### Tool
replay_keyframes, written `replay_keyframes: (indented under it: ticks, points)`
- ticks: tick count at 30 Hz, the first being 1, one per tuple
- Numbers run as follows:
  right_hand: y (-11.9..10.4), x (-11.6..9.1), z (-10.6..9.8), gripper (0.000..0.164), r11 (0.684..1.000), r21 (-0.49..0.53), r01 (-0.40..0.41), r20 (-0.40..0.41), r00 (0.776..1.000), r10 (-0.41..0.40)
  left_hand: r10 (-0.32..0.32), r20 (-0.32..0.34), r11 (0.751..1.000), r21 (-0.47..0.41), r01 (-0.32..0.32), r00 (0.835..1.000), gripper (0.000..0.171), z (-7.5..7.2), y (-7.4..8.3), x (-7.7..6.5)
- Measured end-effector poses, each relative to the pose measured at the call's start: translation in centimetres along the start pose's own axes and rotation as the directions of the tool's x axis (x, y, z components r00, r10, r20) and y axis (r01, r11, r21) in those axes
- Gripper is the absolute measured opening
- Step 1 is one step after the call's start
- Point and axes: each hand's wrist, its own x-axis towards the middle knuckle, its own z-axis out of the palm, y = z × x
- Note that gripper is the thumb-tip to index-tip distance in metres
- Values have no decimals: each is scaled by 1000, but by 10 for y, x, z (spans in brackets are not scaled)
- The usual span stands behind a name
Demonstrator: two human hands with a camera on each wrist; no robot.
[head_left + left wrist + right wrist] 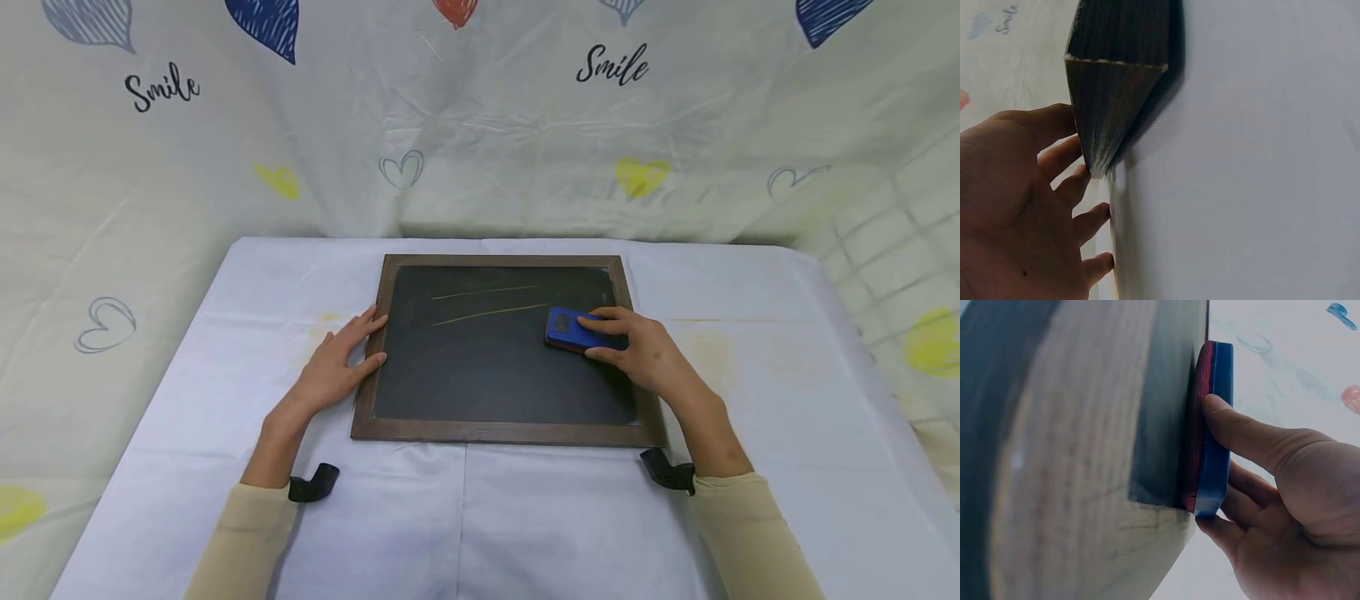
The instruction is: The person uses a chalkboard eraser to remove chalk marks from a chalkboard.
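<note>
A small blackboard [480, 375] in a brown wooden frame [495, 432] lies on the table. Two thin yellowish lines [491, 313] run across its upper half. My right hand [647, 352] grips a blue eraser [562, 325] between thumb and fingers at the board's right side, near the end of the lower line. In the right wrist view the eraser's reddish pad [1196, 437] faces the board, and the thumb presses along its side. At the left edge of the frame, my left hand [337, 367] rests with fingers spread and fairly straight, touching the wood.
A white cloth [390, 517] covers the table, with faint yellowish stains [712, 358] right of the board. Behind hangs a pale printed curtain [510, 125] with hearts and lettering. Black wrist mounts [315, 483] jut from both sleeves.
</note>
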Motion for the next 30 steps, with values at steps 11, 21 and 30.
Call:
replay_keyframes:
  ticks: [11,21,30]
  points:
    - [1,1,-1,54,1000,6,-17,2,1000,17,-6,-2,1000,10,6,1000,65,-1,3,1]
    - [-1,3,-2,53,1000,-10,-7,-19,1000,7,-9,-5,1000,10,9,1000,65,-1,2,1]
    - [-4,5,-3,52,1000,-13,-7,-9,1000,7,-2,-7,1000,16,3,1000,65,0,2,0]
